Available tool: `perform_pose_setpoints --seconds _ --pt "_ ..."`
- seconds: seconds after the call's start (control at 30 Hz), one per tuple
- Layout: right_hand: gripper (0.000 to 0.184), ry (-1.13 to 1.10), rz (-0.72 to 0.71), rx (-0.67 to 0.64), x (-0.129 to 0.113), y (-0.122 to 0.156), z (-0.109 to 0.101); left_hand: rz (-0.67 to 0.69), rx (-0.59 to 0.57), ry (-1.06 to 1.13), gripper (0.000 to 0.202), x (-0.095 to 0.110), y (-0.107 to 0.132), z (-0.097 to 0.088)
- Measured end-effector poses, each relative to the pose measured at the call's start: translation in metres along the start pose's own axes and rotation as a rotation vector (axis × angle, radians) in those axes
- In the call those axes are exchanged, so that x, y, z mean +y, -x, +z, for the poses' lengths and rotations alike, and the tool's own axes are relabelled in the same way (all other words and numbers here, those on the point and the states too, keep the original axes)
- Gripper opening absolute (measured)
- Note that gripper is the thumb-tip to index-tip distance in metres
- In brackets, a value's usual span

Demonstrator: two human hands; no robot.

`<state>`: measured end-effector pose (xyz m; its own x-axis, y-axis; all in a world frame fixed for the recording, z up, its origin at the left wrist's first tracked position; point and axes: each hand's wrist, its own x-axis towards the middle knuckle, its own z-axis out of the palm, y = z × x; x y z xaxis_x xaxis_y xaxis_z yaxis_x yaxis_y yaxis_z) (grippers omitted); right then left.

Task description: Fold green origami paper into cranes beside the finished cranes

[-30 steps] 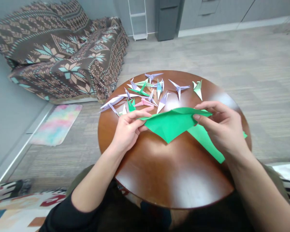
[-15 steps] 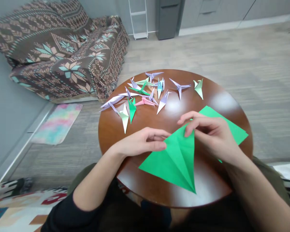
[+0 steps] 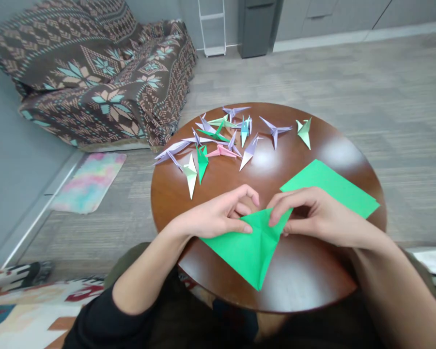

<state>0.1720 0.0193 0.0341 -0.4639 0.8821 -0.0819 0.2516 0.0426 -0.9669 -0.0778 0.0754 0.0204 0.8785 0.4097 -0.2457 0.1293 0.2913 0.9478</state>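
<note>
A green sheet of origami paper [image 3: 245, 252], creased and partly folded, is held over the near part of the round table, one corner pointing toward me. My left hand [image 3: 227, 213] pinches its upper left edge, thumb on top and the forefinger curled above the paper. At the upper right corner, my right hand [image 3: 305, 215] grips the paper between thumb and fingers. Beyond the right hand lies a stack of green origami paper [image 3: 330, 186]. Folded paper cranes, among them a green crane [image 3: 202, 162] and a pink crane [image 3: 221, 151], sit farther back.
The round brown table [image 3: 276, 300] stands before my knees. More cranes, including a purple crane [image 3: 275, 131] and a pale green crane [image 3: 304, 132], rest along its far side. A sofa with a patterned cover [image 3: 112, 97] and a pastel mat [image 3: 89, 184] are at the left.
The green sheet has turned, its near corner swinging left, and its right side is lower. My right hand has come down with it; my left forefinger has lifted off the paper.
</note>
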Motion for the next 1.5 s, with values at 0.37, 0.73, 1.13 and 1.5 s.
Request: perform_pose_setpoints --seconds 0.37,0.73,1.13,1.5 --pt "0.004 0.029 0.137 0.172 0.004 -0.004 0.009 0.119 0.19 -0.759 0.036 0.019 0.003 0.014" --pt "0.006 0.098 -0.064 0.21 0.001 -0.007 0.015 0.046 0.373 -0.93 0.016 0.024 0.006 0.024" --pt "0.022 0.134 -0.093 -0.017 0.005 -0.006 0.009 0.052 0.271 -0.879 0.022 0.023 0.01 0.015" --pt "0.016 0.098 -0.003 0.188 0.007 -0.005 0.007 0.08 0.374 -0.859 0.012 0.024 0.009 0.015"
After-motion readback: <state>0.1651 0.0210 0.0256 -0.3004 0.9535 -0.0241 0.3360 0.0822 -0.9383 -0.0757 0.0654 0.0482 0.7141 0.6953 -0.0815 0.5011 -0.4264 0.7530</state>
